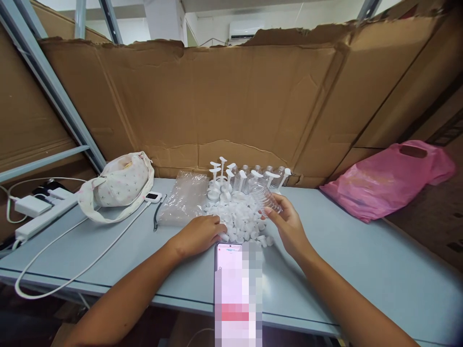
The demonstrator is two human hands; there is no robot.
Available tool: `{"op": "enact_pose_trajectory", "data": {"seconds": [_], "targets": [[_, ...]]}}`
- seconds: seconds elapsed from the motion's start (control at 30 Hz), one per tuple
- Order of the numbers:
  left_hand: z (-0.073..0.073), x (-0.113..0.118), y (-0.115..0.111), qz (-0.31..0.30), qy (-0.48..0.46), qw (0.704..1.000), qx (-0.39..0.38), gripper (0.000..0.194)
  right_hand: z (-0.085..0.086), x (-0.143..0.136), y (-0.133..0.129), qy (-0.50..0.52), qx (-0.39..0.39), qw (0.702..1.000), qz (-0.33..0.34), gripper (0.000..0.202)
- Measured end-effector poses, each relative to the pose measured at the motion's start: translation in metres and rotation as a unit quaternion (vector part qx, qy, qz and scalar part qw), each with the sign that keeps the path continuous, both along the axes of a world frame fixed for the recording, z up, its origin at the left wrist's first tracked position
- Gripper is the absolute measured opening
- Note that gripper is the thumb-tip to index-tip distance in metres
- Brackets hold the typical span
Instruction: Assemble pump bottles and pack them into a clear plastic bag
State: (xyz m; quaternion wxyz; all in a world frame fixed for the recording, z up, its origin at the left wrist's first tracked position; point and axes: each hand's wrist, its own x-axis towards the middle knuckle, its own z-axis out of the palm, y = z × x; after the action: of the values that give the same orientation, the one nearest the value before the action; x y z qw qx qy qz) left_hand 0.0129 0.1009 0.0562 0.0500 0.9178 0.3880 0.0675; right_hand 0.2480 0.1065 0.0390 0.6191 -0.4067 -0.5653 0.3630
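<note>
A pile of small white plastic caps point(240, 219) lies at the middle of the table. My left hand point(202, 234) rests at the pile's left front edge, its fingers curled in among the caps; what they hold, if anything, is hidden. In my right hand point(285, 222) is a clear ribbed plastic bottle point(266, 200), held by its lower end between thumb and fingers and tilted over the pile's right side. Behind the pile, white pump tops point(242, 179) stand upright, with several clear bottles point(280, 173) behind them.
A phone point(233, 299) with a lit, partly blurred screen is at the front edge. On the left are a clear plastic bag point(185, 200), a small white device point(153, 197) on a cable, a cloth bag point(123, 185) and a power strip point(47, 217). A pink bag point(387, 185) lies right, cardboard point(231, 106) behind.
</note>
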Motion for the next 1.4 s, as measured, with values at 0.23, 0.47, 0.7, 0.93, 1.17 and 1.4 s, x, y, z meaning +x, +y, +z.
{"op": "enact_pose_trajectory", "data": {"seconds": [0.23,0.47,0.7,0.93,1.17,1.4], "targets": [[0.0,0.007,0.0,0.049,-0.291,0.954,-0.058,0.015,-0.004,0.004,0.001,-0.066,0.05,0.997,-0.007,0.034],[0.0,0.011,0.006,0.12,-0.634,0.715,-0.269,0.033,-0.007,0.005,-0.006,-0.3,0.183,0.935,-0.05,0.041],[-0.003,0.012,0.007,0.1,-0.666,0.632,-0.383,0.029,-0.009,0.004,-0.006,-0.379,0.282,0.88,-0.038,0.045],[-0.003,0.015,0.005,0.097,-0.64,0.671,-0.361,0.032,-0.011,0.005,-0.003,-0.389,0.323,0.862,-0.025,0.048],[-0.005,0.016,0.006,0.078,-0.65,0.674,-0.342,0.034,-0.01,0.004,-0.004,-0.369,0.326,0.87,-0.025,0.047],[-0.005,0.014,0.005,0.08,-0.638,0.678,-0.355,0.037,-0.005,0.004,-0.006,-0.312,0.278,0.909,0.002,0.049]]}}
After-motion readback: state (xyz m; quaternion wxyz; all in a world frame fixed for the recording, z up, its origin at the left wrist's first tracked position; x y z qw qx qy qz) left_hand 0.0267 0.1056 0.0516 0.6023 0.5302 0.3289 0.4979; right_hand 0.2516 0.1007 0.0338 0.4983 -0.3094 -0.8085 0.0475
